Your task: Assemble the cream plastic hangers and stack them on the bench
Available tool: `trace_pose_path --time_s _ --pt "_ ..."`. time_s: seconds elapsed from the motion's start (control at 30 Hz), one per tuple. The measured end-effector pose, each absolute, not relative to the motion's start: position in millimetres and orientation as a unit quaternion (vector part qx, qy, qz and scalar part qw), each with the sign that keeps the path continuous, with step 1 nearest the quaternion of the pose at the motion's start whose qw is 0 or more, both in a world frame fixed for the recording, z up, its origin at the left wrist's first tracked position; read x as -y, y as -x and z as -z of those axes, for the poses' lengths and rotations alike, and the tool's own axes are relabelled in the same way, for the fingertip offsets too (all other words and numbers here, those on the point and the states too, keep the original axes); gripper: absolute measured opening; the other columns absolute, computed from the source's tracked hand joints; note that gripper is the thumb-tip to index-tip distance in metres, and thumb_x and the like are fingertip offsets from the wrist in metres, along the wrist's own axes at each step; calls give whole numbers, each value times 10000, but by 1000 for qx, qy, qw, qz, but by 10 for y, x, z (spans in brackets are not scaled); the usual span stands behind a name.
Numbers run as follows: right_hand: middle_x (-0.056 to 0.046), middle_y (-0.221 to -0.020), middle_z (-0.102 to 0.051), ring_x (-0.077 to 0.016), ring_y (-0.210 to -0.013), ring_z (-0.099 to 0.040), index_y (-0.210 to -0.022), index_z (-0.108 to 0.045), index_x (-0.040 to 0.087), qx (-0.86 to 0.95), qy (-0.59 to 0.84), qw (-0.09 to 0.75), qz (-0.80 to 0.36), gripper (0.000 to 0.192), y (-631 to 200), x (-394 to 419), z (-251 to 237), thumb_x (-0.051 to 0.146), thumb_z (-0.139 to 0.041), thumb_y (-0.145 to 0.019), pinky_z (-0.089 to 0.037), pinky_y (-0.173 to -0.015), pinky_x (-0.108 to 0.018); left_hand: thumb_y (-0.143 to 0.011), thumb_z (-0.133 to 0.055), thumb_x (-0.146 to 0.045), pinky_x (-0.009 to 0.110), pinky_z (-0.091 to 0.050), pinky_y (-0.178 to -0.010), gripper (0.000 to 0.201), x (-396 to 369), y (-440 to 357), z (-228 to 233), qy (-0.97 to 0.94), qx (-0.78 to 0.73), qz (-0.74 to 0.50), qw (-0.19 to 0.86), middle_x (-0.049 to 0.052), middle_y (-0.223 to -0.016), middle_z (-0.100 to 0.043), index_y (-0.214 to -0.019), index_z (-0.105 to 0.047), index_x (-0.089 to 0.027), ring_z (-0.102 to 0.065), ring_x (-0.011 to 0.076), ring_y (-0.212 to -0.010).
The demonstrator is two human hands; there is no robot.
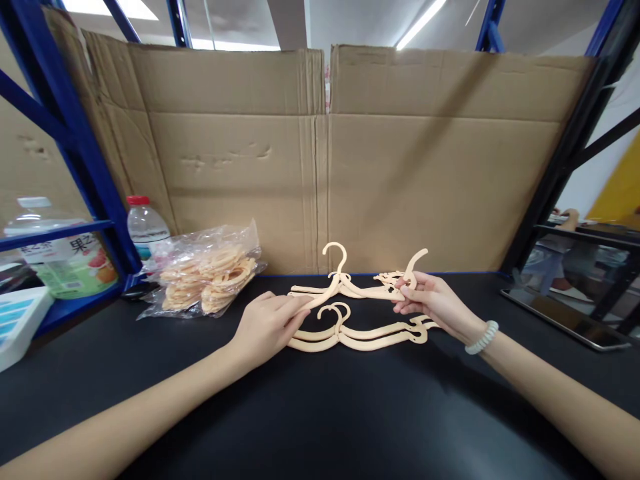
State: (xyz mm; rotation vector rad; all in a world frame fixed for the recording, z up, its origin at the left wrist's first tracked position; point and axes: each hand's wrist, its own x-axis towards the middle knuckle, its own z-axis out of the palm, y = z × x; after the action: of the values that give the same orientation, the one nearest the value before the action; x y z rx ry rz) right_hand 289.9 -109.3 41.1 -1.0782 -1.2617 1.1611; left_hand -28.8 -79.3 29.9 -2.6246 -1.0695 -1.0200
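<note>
A cream plastic clothes hanger (334,288) is held above the black table, its hook pointing up. My left hand (270,325) is closed round the end of its left arm. My right hand (430,303) pinches a curved cream hanger piece (414,263) at the tip of the hanger's right arm. Whether the piece is joined to that arm, I cannot tell. Nearer to me, two similar hangers (367,343) lie close together on the table, their hooks toward the back. Their left ends are hidden by my left hand. Small cream pieces (387,277) lie behind my right hand.
A clear plastic bag (210,277) full of cream pieces sits at the back left, with a red-capped bottle (146,227) beside it. A larger bottle (65,253) and a white tray (23,323) stand farther left. A dark tablet-like slab (565,319) lies right. Cardboard (440,173) walls the back.
</note>
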Motion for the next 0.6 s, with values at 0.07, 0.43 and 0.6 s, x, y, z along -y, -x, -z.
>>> trace_pose_path --time_s 0.07,0.43,0.6 --pt "-31 -812 -656 -158 -681 -666 -817 -625 174 535 436 532 -491 250 -2897 1098 -416 302 -784 -673 -556 -611 -250 -893 -475 -328 295 -352 -664 246 785 308 -334 873 362 308 103 34 -729 -691 -990 -689 -256 -595 185 -636" --pt "-9 -707 -603 -100 -602 -537 -780 -685 172 501 404 593 -484 226 -3299 962 -473 343 -776 -664 -454 -487 -185 -979 -328 -347 281 -395 -638 355 711 460 -593 915 263 167 257 14 -590 -565 -863 -623 -187 -524 159 -539" --pt "-12 -684 -630 -99 -579 -546 -782 -699 170 574 436 514 -464 288 -3596 963 -541 377 -815 -617 -456 -510 -207 -979 -339 -302 291 -386 -600 305 835 458 -789 920 230 78 308 27 -658 -558 -827 -570 -173 -519 171 -578"
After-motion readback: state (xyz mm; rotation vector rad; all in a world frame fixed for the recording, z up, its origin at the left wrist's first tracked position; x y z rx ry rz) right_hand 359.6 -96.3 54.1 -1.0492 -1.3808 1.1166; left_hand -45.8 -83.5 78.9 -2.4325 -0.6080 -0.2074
